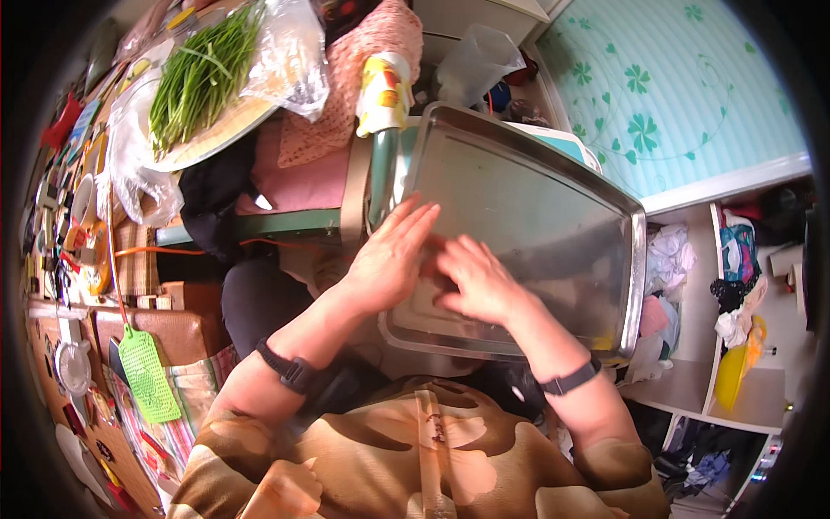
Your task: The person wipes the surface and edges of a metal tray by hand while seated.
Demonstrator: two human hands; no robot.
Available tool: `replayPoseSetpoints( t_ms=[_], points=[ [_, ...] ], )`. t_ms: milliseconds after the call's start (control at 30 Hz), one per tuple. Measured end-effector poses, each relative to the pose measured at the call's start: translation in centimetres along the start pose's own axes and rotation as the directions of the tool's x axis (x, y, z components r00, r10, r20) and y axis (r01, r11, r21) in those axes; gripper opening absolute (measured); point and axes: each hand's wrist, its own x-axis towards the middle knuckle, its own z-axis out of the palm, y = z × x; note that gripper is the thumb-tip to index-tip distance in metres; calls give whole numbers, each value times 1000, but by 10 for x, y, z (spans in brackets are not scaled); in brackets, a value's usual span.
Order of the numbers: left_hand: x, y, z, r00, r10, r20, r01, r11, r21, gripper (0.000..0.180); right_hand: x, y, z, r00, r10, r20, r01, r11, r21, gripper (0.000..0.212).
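A large rectangular metal tray (536, 212) with a raised, rounded rim lies in front of me, slightly turned. Over its left part are both my hands, close together. My left hand (391, 258) has its fingers stretched out side by side, and nothing is in it. My right hand (477, 281) holds nothing either, its fingers apart and partly bent above the tray's surface. Whether the fingertips touch each other or the metal I cannot tell. At the upper left, a bunch of long green chives (207, 73) rests on a round board (220, 138).
Crumpled clear plastic bags (290, 65) lie by the greens. Left of me hangs a green fly swatter (149, 372) near a cluttered board. A translucent plastic container (477, 65) stands beyond the tray. To the right are open shelves (692, 368) with clothes.
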Motion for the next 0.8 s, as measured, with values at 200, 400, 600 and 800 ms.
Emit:
replayPoseSetpoints(
  t_ms=[200,400,600,800],
  points=[
    [-3,0,-4,1000,18,16,-18,1000,15,71,-28,128,-17,912,333,-241,-309,942,132,82],
    [1,4,-3,999,30,22,-31,999,44,69,-121,105,-19,816,574,-62,-573,819,41,94],
    [2,3,0,999,-29,43,26,998,55,72,-30,-1,0,956,289,58,-287,957,-42,94],
    [3,9,2,1000,-9,30,2,974,228,68,-42,104,-16,916,364,-168,-358,931,65,92]
  ],
)
